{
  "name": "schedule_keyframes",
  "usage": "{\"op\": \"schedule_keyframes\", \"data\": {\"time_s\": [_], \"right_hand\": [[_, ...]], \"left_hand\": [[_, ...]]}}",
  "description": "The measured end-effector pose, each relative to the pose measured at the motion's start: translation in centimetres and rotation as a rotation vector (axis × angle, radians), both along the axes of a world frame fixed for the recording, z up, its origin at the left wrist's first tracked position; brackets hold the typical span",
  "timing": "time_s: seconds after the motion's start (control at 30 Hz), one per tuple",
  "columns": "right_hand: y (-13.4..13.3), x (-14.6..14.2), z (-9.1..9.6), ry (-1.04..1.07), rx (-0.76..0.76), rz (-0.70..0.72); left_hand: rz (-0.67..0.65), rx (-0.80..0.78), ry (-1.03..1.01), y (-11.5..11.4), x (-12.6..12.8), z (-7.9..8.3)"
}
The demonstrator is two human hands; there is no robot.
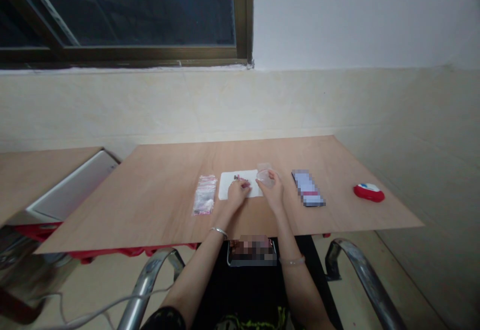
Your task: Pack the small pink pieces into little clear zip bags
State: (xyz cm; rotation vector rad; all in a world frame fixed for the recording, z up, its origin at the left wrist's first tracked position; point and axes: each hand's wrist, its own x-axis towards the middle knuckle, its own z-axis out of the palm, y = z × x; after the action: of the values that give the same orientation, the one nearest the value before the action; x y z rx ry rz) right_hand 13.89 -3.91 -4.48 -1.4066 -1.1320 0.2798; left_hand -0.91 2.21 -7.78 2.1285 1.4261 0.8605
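Observation:
A flat white tray (226, 177) lies on the wooden table, with several small pink and dark pieces (242, 178) on it. Over its middle is my left hand (237, 194), thumb and fingers drawn together by these pieces; whatever they pinch is too small to make out. At the tray's right edge, a small clear plastic bag (264, 174) is held up between the thumb and fingers of my right hand (273, 191). Left of the tray rests a stack of clear plastic bags (205, 195) with pinkish edges.
To the right, a phone (308, 188) lies on the table (165, 195), and farther out sits a red and white object (369, 192). Another phone-like device (252, 251) rests on my lap. Metal chair arms (148, 280) flank me; a white cable (123, 300) hangs at left.

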Motion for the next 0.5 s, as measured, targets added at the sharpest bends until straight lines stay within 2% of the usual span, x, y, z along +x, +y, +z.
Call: {"op": "schedule_keyframes", "data": {"time_s": [0.23,0.5], "right_hand": [[0.2,0.1,-0.1,0.075,-0.048,0.034],[-0.1,0.2,-0.1,0.009,-0.082,0.076]], "left_hand": [[-0.001,-0.063,-0.041,0.2,0.3,0.5],[0.041,-0.043,-0.22,0.1,0.2,1.0]]}}
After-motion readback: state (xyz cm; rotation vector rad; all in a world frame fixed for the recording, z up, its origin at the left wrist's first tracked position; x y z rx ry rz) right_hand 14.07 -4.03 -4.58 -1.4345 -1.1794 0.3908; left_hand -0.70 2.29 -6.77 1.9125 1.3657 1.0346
